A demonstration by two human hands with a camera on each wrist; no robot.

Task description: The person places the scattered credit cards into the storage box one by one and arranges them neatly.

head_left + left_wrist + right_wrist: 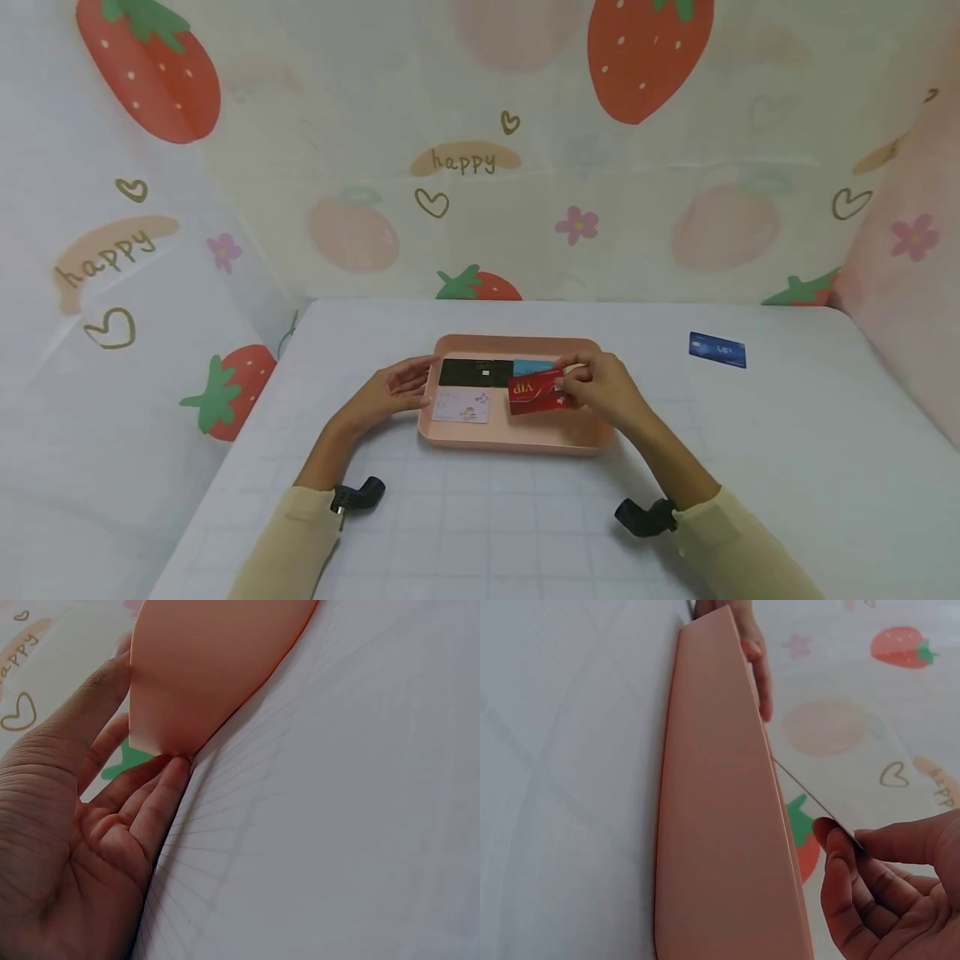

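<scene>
My right hand [606, 385] pinches a red VIP card [531, 394] between thumb and fingers, over the right half of a shallow pink tray [517, 444]. In the right wrist view the card [810, 787] appears edge-on, slanting at the tray's rim. My left hand [382, 392] holds the tray's left end, with thumb and fingertips against its side in the left wrist view. Inside the tray, black cards [465, 372] lie along the back, beside a light blue card [528, 367] partly covered by the red one. A white patterned card [461, 406] lies at the front left.
A dark blue card [717, 350] lies on the white table [495, 525], to the right of the tray and farther back. Strawberry-printed cloth [637, 167] stands behind the table and along its sides.
</scene>
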